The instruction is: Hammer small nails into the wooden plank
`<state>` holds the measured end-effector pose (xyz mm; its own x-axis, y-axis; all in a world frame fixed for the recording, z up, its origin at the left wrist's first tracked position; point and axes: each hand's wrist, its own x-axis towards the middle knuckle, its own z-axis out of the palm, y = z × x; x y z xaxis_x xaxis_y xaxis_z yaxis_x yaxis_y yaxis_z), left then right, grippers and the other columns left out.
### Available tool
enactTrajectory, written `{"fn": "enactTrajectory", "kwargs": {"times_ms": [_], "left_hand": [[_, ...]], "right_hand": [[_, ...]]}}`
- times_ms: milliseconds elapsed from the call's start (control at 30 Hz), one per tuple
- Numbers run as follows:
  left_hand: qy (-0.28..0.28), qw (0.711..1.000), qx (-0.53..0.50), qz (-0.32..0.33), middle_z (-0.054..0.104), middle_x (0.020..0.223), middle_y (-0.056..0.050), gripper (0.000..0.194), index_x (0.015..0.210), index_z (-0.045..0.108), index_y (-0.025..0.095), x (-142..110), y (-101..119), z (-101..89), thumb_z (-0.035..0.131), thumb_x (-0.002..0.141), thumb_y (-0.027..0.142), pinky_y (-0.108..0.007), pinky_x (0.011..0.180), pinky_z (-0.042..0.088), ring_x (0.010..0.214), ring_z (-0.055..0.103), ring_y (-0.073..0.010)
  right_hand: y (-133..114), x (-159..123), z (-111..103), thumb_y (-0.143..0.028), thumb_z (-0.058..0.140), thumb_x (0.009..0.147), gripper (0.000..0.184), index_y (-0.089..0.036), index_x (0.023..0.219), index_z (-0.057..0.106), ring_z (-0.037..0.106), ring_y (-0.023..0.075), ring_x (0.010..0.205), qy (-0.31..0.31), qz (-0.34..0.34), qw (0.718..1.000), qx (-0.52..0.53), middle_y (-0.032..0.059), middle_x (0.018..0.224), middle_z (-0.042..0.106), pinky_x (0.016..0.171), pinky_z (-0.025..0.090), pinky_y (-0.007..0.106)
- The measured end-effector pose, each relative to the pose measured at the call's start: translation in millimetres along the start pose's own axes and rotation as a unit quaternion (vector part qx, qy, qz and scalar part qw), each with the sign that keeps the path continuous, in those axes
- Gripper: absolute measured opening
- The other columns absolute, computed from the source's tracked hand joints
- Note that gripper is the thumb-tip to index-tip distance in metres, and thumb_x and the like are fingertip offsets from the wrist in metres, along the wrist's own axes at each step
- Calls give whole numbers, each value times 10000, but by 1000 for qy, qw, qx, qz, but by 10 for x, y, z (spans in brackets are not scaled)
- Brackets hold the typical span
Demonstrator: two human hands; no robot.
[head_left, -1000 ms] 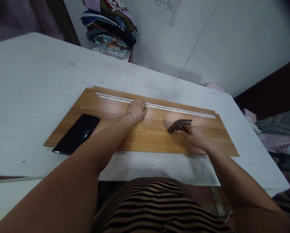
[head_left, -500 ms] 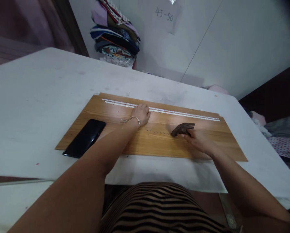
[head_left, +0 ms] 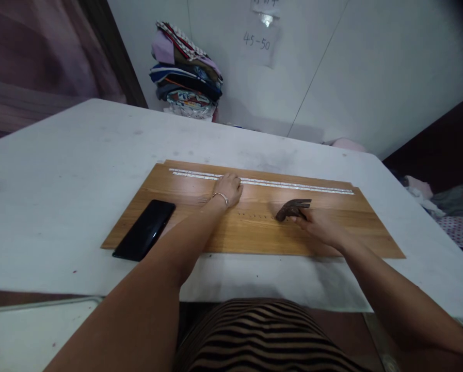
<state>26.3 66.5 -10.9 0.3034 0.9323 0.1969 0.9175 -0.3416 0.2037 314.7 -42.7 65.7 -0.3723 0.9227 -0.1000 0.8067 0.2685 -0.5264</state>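
While the hammer [head_left: 290, 210] was gripped by the right hand [head_left: 312, 226] over the right half of the board [head_left: 250, 243], the far white strips [head_left: 293, 186] were partly covered by the left hand [head_left: 230, 189]; its grip could not be told.

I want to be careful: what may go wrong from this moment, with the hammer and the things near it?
The hammer in the right hand has its head down by the board; a stray blow might dent the wood. The black device overhangs the board's near edge, so vibration might shift it. The left hand covers part of the white strips; if it slides, they might move, though I cannot tell whether they are fixed.
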Motion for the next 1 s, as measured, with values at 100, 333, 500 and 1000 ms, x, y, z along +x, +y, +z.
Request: {"fn": "enactTrajectory", "kwargs": {"times_ms": [100,333,500,1000], "left_hand": [[0,1000,0,-1,696,1155,-139,323,1008,744,196,3,5,-4,435,990,289,-443,972,451,1152,583,-292],[-12,1000,-1,-3,690,1170,-144,328,1019,741,179,3,34,-50,432,992,285,-432,984,445,1170,575,-293],[-18,1000,8,-12,693,1193,-129,342,1048,739,187,5,41,-56,419,1007,299,-418,1014,429,1193,567,-283],[-18,1000,16,-12,688,1191,-135,360,1069,742,175,10,28,-30,408,1009,296,-420,1020,426,1209,557,-286]], "right_hand": [[7,-3,27,-287,579,934,206,-206,1010,753,730,269,917,2,12,1000,1,93,1003,790,829,579,392],[-46,-37,1,-297,582,936,219,-188,1041,740,725,289,948,2,34,999,-8,122,1059,783,856,566,413],[-49,-36,0,-300,579,925,215,-177,1007,735,716,275,902,4,63,998,-13,122,1006,779,818,555,379],[-45,-48,36,-366,581,910,237,-173,961,708,640,221,752,17,77,997,19,67,789,702,742,492,337]]}}
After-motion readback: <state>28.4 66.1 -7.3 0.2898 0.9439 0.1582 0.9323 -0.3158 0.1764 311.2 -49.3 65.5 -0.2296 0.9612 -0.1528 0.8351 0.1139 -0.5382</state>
